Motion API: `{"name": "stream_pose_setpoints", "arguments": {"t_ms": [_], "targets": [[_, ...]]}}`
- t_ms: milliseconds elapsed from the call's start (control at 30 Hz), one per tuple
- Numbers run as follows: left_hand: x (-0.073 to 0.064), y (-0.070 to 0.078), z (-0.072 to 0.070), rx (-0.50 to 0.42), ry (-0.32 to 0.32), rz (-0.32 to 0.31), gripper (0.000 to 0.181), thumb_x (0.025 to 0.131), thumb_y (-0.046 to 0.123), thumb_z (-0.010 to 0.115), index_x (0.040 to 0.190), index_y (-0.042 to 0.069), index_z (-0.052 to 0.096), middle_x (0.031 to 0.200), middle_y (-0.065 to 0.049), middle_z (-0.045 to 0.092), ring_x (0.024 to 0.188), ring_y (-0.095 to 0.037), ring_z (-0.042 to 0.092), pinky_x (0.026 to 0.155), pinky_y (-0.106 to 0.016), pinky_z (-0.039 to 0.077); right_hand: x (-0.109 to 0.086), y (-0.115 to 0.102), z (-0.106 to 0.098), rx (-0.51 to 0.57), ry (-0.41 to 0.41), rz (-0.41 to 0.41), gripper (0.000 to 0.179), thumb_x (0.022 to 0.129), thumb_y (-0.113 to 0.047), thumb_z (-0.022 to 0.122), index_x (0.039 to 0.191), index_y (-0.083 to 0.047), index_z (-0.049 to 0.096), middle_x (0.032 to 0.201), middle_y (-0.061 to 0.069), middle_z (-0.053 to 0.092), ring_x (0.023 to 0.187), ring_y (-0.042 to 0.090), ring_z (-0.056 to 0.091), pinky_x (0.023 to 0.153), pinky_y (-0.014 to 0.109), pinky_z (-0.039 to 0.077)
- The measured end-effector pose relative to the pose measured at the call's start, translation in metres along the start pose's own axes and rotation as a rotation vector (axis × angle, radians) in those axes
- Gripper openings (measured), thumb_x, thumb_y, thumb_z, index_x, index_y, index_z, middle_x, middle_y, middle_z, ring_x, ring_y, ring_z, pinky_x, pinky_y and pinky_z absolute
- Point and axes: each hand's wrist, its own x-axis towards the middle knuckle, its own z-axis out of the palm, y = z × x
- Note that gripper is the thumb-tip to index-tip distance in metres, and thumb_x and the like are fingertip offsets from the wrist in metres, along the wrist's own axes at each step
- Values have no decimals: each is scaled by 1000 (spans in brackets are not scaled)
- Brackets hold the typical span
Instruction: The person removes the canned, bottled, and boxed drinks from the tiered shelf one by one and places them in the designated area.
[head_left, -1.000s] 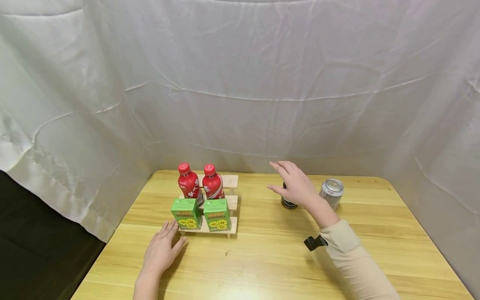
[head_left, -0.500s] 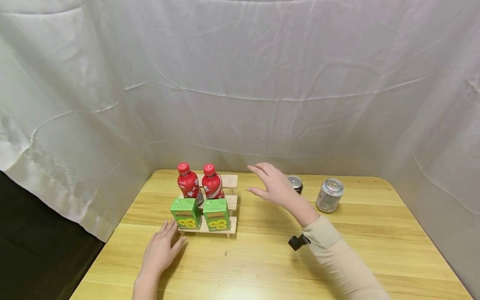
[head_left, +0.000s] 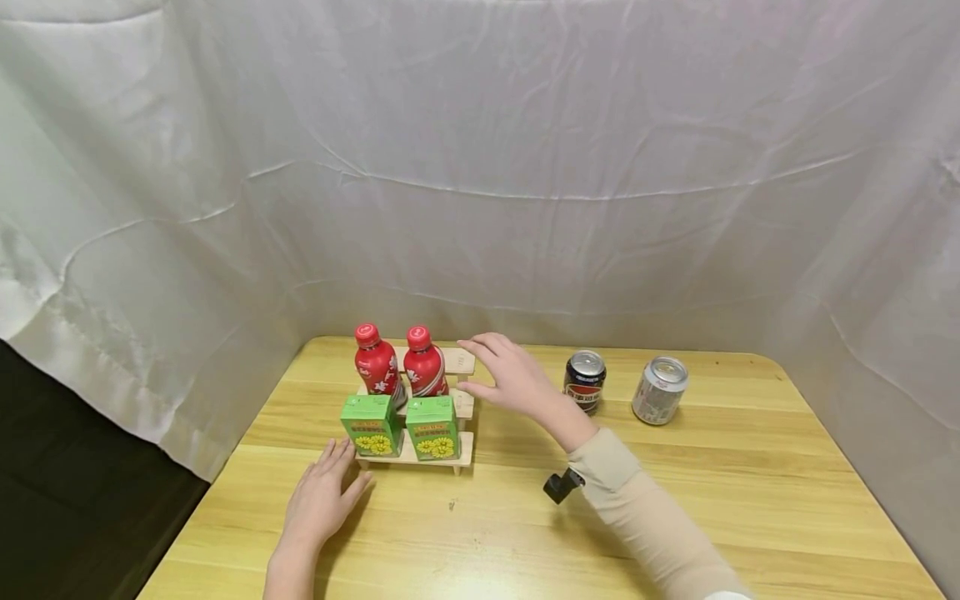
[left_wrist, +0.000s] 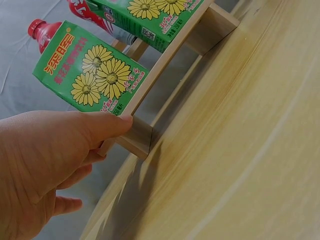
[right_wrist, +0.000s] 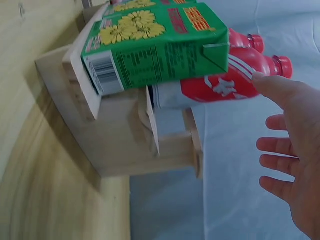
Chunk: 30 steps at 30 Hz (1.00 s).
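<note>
In the head view, a small tiered wooden stand (head_left: pixel 465 450) bears two green drink cartons (head_left: pixel 433 427) with yellow flowers at the front and two red bottles (head_left: pixel 424 364) behind. My left hand (head_left: pixel 321 498) lies at the stand's front left corner, fingers loosely extended. In the left wrist view, its thumb (left_wrist: pixel 107 125) overlaps the stand's end beneath a carton (left_wrist: pixel 92 72); contact is hard to tell. My right hand (head_left: pixel 513 375) hovers beside the stand's upper right end, thumb apart from the fingers, holding nothing. The right wrist view shows its straight fingers (right_wrist: pixel 280 145) near a red bottle (right_wrist: pixel 220 82).
A black can (head_left: pixel 585 383) and a silver can (head_left: pixel 660 390) stand upright on the wooden table (head_left: pixel 750 500), right of my right hand. Grey cloth (head_left: pixel 480 167) hangs behind and at the sides. A black band with a small block (head_left: pixel 562 485) sits at my right wrist.
My right hand has moved left from in front of the black can to the stand's right end, bringing both cans into full view. My left hand and the stand have stayed put.
</note>
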Motion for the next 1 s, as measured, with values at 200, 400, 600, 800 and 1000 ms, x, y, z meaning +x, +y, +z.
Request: {"name": "stream_pose_setpoints", "arguments": {"t_ms": [200, 400, 600, 800, 1000], "targets": [[0, 0, 0, 3, 1, 3, 64, 94, 36, 62, 143, -2, 45, 150, -22, 43, 141, -42, 36, 114, -64, 29, 9, -13, 10, 22, -25, 10, 68, 86, -53, 67, 140, -14, 52, 133, 6, 57, 124, 22, 53, 105, 40, 49], [0, 0, 0, -1, -3, 2, 64, 94, 37, 62, 143, -1, 45, 150, -21, 42, 142, -42, 35, 114, -64, 29, 17, -23, 16, 76, -50, 54, 71, 87, -55, 65, 141, -11, 50, 135, 6, 57, 126, 22, 52, 107, 41, 47], [0, 0, 0, -1, -3, -2, 63, 94, 37, 61, 142, -2, 46, 150, -22, 43, 142, -43, 35, 114, -64, 29, 24, -29, 19, 103, -83, 112, 73, 87, -58, 63, 142, -12, 48, 139, 5, 56, 131, 21, 49, 112, 41, 43], [0, 0, -1, 0, -2, 0, 63, 94, 36, 61, 142, -2, 46, 150, -22, 43, 142, -43, 35, 114, -64, 29, 31, -33, 24, 132, -83, 140, 73, 86, -57, 65, 142, -13, 47, 139, 3, 56, 131, 20, 48, 112, 39, 44], [0, 0, -1, 1, -3, -1, 63, 94, 36, 62, 142, -2, 45, 150, -21, 42, 142, -42, 35, 114, -64, 29, 35, -36, 26, 137, -83, 148, 79, 85, -57, 67, 144, -9, 45, 142, 6, 54, 132, 21, 48, 111, 41, 45]]}}
